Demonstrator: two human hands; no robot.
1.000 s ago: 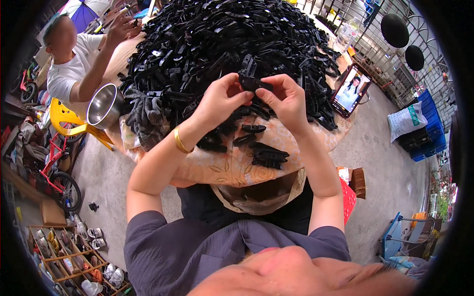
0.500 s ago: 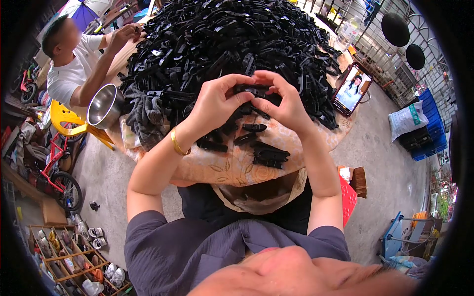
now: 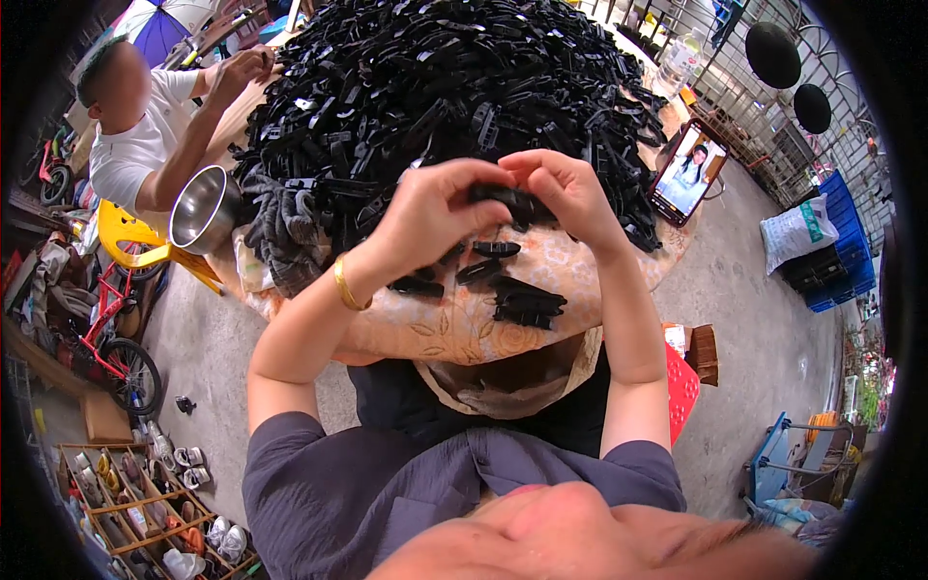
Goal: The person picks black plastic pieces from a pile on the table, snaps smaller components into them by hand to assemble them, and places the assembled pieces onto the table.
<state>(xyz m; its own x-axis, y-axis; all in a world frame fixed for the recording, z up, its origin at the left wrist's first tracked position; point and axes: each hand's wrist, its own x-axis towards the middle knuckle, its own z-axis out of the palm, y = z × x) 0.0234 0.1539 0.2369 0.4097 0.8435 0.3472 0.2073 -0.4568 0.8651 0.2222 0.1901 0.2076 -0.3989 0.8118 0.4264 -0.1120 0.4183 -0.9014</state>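
Note:
Over the near edge of the table, my left hand (image 3: pixel 437 211) and my right hand (image 3: pixel 568 201) meet at a small, long black plastic part (image 3: pixel 517 200). Both hands pinch it between thumb and fingers, which partly hide it; my left fingers are slightly blurred. Just beyond them rises a large heap of similar black plastic parts (image 3: pixel 435 97). Nearer to me, a small cluster of black parts (image 3: pixel 530 304) and a single black part (image 3: pixel 496 249) lie on the orange patterned tablecloth (image 3: pixel 396 331).
Dark grey knitted gloves (image 3: pixel 282 227) and a steel bowl (image 3: pixel 198 205) are at the left. A lit phone (image 3: pixel 690 176) leans at the right edge, near a clear bottle (image 3: pixel 681 60). Below the table's front hangs an open sack (image 3: pixel 584 369). A co-worker (image 3: pixel 145 155) sits at the far left.
The black part has turned and shows more between my hands. My left thumb has shifted right along it and my right fingers have curled differently. The co-worker's head has turned.

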